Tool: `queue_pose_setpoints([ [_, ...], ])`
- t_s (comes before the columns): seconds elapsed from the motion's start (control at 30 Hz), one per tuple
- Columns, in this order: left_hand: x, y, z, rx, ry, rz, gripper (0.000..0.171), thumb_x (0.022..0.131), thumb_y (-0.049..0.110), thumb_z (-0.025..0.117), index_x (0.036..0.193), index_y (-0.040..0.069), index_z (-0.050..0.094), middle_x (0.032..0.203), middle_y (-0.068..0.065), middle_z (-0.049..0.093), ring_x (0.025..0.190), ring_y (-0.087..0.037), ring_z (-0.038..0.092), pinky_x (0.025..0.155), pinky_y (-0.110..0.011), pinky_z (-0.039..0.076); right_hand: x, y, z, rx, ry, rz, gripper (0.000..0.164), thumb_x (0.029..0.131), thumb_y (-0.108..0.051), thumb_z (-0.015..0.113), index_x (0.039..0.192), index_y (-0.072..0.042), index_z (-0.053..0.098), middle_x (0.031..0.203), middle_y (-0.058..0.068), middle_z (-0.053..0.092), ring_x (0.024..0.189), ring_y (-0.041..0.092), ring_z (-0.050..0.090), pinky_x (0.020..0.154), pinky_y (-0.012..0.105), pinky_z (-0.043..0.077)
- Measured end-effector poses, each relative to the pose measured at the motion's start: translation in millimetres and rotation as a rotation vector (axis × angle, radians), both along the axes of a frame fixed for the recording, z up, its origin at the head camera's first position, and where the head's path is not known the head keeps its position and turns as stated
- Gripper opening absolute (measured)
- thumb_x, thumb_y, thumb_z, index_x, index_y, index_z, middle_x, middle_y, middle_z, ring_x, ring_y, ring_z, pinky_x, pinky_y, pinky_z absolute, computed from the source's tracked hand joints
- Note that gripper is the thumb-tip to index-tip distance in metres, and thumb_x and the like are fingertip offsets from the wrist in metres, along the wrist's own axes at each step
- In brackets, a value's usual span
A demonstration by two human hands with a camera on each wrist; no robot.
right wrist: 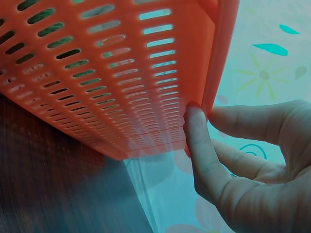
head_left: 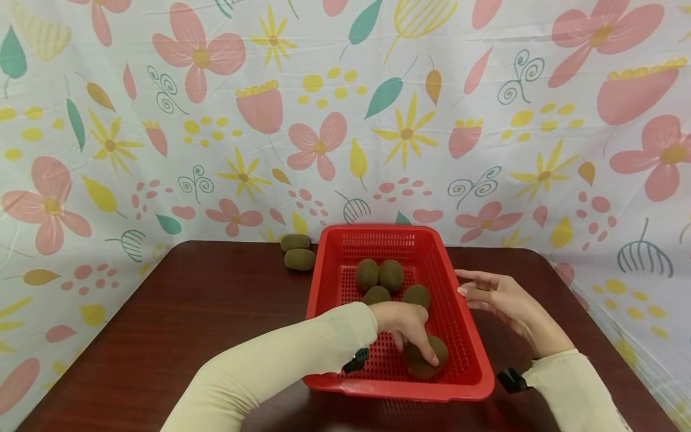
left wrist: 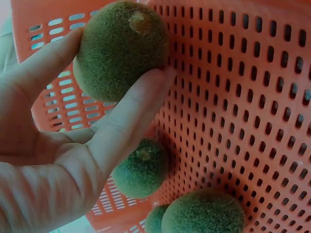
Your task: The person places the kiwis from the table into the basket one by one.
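Note:
My left hand point(head_left: 407, 324) reaches down into a red plastic basket point(head_left: 318, 282) and holds a brown, fuzzy kiwi point(head_left: 421, 362) near the front right corner. In the left wrist view, thumb and fingers grip this kiwi point(left wrist: 121, 53) from opposite sides, its stem end showing. Several other kiwis point(head_left: 391, 276) lie farther back on the basket's floor, one partly hidden by my wrist. At the basket's right side, my right hand point(head_left: 504, 300) pinches the rim point(right wrist: 221, 63) between thumb and fingers from outside.
Two more kiwis point(head_left: 299, 259) lie on the dark brown table point(head_left: 227, 300), just outside the basket's left rear side. A flower-printed cloth point(head_left: 318, 120) hangs behind the table and along its sides.

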State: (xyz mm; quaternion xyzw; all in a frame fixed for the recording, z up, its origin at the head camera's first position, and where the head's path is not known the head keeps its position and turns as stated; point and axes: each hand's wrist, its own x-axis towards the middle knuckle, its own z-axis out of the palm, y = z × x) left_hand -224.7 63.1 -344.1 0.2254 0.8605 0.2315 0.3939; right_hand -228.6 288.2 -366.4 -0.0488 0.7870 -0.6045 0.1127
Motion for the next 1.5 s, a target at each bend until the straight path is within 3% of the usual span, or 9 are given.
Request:
queue_pose_setpoints([
  [0.23, 1.4, 0.1, -3.7, 0.011, 0.001, 0.008, 0.063, 0.083, 0.017, 0.077, 0.136, 0.002, 0.045, 0.111, -0.002, 0.053, 0.070, -0.015, 0.059, 0.059, -0.027, 0.056, 0.9, 0.0, -0.1, -0.002, 0.007, 0.008, 0.066, 0.093, -0.022, 0.066, 0.144, 0.006, 0.036, 0.112, 0.007, 0.068, 0.094, 0.019, 0.069, 0.082, 0.033, 0.056],
  [0.53, 0.6, -3.8, -2.2, 0.019, -0.067, 0.014, 0.062, 0.084, 0.016, 0.075, 0.136, 0.002, 0.045, 0.114, -0.003, 0.054, 0.072, -0.017, 0.062, 0.064, -0.028, 0.057, 0.9, -0.6, 0.5, -0.009, 0.010, 0.012, 0.064, 0.093, -0.021, 0.065, 0.144, 0.006, 0.037, 0.112, 0.008, 0.068, 0.093, 0.019, 0.068, 0.082, 0.033, 0.056],
  [0.83, -0.2, -6.2, 1.7, -0.016, -0.013, -0.025, 0.059, 0.084, 0.021, 0.076, 0.132, 0.003, 0.049, 0.113, -0.001, 0.055, 0.072, -0.015, 0.064, 0.062, -0.026, 0.056, 0.2, 0.0, 1.0, -0.011, 0.010, 0.025, 0.064, 0.094, -0.021, 0.064, 0.145, 0.006, 0.035, 0.114, 0.007, 0.067, 0.095, 0.019, 0.068, 0.083, 0.032, 0.055],
  [0.93, -1.0, -7.8, 3.4, -0.027, -0.005, -0.018, 0.065, 0.084, 0.022, 0.076, 0.138, 0.004, 0.045, 0.122, -0.002, 0.054, 0.074, -0.015, 0.065, 0.063, -0.026, 0.056, 0.6, 0.0, 1.0, -0.007, 0.005, 0.028, 0.064, 0.094, -0.021, 0.064, 0.145, 0.005, 0.035, 0.113, 0.007, 0.068, 0.094, 0.019, 0.068, 0.083, 0.032, 0.055],
  [1.0, -2.4, -9.3, 5.1, -0.034, 0.011, -0.020, 0.065, 0.085, 0.023, 0.076, 0.139, 0.004, 0.044, 0.119, -0.005, 0.057, 0.075, -0.015, 0.065, 0.064, -0.026, 0.056, 0.7, -0.2, 1.0, -0.010, 0.003, 0.028, 0.064, 0.094, -0.020, 0.064, 0.145, 0.006, 0.034, 0.113, 0.007, 0.068, 0.094, 0.019, 0.068, 0.083, 0.033, 0.055],
  [1.1, -5.8, -12.7, 9.0, -0.038, 0.040, -0.025, 0.059, 0.085, 0.023, 0.075, 0.133, 0.001, 0.048, 0.108, -0.007, 0.062, 0.077, -0.017, 0.065, 0.065, -0.026, 0.056, 0.6, 0.0, 0.6, -0.010, 0.004, 0.028, 0.065, 0.094, -0.020, 0.064, 0.145, 0.006, 0.034, 0.112, 0.006, 0.068, 0.094, 0.018, 0.068, 0.083, 0.033, 0.055],
  [1.2, -10.4, -18.5, 13.8, -0.019, 0.076, -0.032, 0.041, 0.085, 0.023, 0.075, 0.114, -0.001, 0.058, 0.090, -0.008, 0.064, 0.077, -0.020, 0.065, 0.064, -0.026, 0.056, 0.6, 0.1, 0.2, -0.015, 0.004, 0.028, 0.065, 0.094, -0.019, 0.064, 0.145, 0.007, 0.034, 0.112, 0.006, 0.068, 0.094, 0.019, 0.068, 0.084, 0.035, 0.055],
  [1.33, -16.3, -30.1, 23.2, 0.035, 0.098, -0.024, 0.027, 0.086, 0.022, 0.074, 0.099, 0.000, 0.065, 0.089, -0.009, 0.065, 0.081, -0.022, 0.067, 0.067, -0.027, 0.056, 0.7, 0.2, -0.5, -0.018, 0.007, 0.026, 0.065, 0.094, -0.019, 0.064, 0.145, 0.006, 0.034, 0.112, 0.006, 0.068, 0.094, 0.019, 0.068, 0.083, 0.035, 0.055],
  [1.5, -24.9, -46.5, 35.9, 0.088, 0.122, 0.004, 0.027, 0.089, 0.024, 0.071, 0.102, 0.001, 0.071, 0.094, -0.008, 0.068, 0.086, -0.021, 0.069, 0.071, -0.027, 0.056, 0.5, -0.2, -0.4, -0.021, 0.013, 0.024, 0.064, 0.094, -0.019, 0.064, 0.145, 0.006, 0.035, 0.111, 0.007, 0.068, 0.093, 0.018, 0.068, 0.083, 0.034, 0.055],
])
